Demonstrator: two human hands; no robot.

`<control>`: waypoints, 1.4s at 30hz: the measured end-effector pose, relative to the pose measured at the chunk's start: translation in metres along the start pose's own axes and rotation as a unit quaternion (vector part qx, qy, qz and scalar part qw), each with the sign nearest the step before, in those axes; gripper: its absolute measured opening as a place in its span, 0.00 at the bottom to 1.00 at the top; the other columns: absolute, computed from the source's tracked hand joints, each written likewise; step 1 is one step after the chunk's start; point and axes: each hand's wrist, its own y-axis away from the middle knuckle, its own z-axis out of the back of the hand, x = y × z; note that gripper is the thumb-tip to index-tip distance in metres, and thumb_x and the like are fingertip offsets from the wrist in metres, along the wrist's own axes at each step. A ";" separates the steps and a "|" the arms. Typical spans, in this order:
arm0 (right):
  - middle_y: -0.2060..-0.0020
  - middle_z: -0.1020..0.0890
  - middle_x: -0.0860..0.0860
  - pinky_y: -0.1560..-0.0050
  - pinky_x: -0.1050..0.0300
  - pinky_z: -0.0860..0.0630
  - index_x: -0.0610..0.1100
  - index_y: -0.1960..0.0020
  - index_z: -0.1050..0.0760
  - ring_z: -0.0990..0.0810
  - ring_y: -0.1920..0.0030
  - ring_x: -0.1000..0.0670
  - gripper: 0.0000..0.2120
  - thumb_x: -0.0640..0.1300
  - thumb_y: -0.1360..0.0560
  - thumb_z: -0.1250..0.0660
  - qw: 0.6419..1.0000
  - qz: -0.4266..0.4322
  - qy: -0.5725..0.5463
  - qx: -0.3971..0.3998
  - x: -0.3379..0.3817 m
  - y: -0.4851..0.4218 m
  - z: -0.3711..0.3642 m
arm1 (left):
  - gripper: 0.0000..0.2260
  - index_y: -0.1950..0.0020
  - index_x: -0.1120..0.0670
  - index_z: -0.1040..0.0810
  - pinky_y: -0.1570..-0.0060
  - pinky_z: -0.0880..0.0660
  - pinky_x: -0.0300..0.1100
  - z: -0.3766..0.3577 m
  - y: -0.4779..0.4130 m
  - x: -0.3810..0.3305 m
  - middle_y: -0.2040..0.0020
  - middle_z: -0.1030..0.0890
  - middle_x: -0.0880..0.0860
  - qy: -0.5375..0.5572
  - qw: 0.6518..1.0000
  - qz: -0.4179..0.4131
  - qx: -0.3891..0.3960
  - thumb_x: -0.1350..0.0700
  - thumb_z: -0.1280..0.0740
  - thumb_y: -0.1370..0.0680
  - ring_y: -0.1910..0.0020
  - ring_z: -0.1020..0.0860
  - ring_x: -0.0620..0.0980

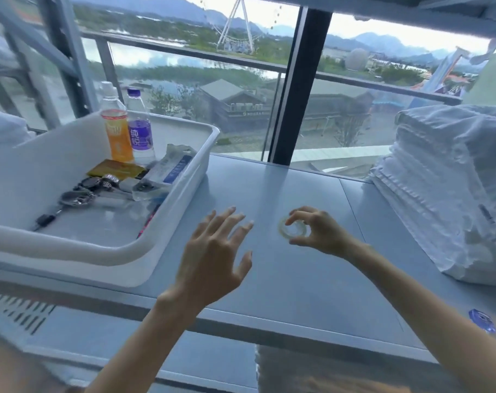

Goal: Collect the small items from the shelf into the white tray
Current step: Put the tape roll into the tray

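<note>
On the pale grey shelf [298,279], near its middle, a small translucent ring [293,228] is pinched by the right hand [315,231]: thumb and forefinger are curled around its rim, with the other fingers bent loosely behind. Whether the ring is lifted or touching the shelf cannot be told. Just left of it, the left hand [212,256] is held palm-down over the shelf with all fingers spread wide and nothing grasped. At the left end of the shelf, the white tray [105,251] is seen, well apart from the ring. Inside the tray are kept an orange-labelled bottle [117,131] and a purple-labelled water bottle [139,129], both upright at the back, along with a yellow packet [113,169], a wrapped packet [171,167], wristwatches [99,184] and a small black item [44,221]. A stack of folded white towels [445,180] is set at the right end of the shelf.
</note>
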 end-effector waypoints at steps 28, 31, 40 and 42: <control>0.41 0.27 0.45 0.43 0.49 0.27 0.41 0.37 0.32 0.26 0.43 0.45 0.26 0.41 0.32 0.27 0.921 0.173 0.199 0.287 0.278 -0.263 -0.139 | 0.21 0.52 0.48 0.17 0.56 0.24 0.42 0.149 0.102 0.261 0.57 0.16 0.43 -0.086 0.988 0.120 0.038 0.42 0.48 0.24 0.56 0.19 0.45; 0.43 0.26 0.45 0.44 0.47 0.26 0.41 0.38 0.32 0.26 0.45 0.45 0.27 0.42 0.33 0.25 0.921 0.167 0.202 0.287 0.274 -0.271 -0.144 | 0.21 0.53 0.48 0.17 0.56 0.24 0.43 0.147 0.102 0.264 0.58 0.17 0.43 -0.080 0.988 0.124 0.043 0.42 0.47 0.24 0.57 0.19 0.45; 0.48 0.24 0.46 0.51 0.46 0.23 0.43 0.44 0.30 0.25 0.49 0.45 0.19 0.44 0.31 0.28 0.916 0.152 0.262 0.264 0.256 -0.279 -0.160 | 0.20 0.54 0.48 0.17 0.57 0.24 0.44 0.144 0.104 0.268 0.60 0.17 0.43 -0.074 0.987 0.132 0.046 0.42 0.47 0.24 0.59 0.20 0.46; 0.48 0.24 0.46 0.51 0.45 0.23 0.44 0.44 0.30 0.24 0.49 0.44 0.17 0.43 0.30 0.30 0.921 0.152 0.250 0.257 0.254 -0.280 -0.163 | 0.20 0.55 0.48 0.17 0.57 0.24 0.43 0.145 0.103 0.267 0.61 0.17 0.43 -0.075 0.988 0.130 0.045 0.42 0.46 0.25 0.60 0.19 0.46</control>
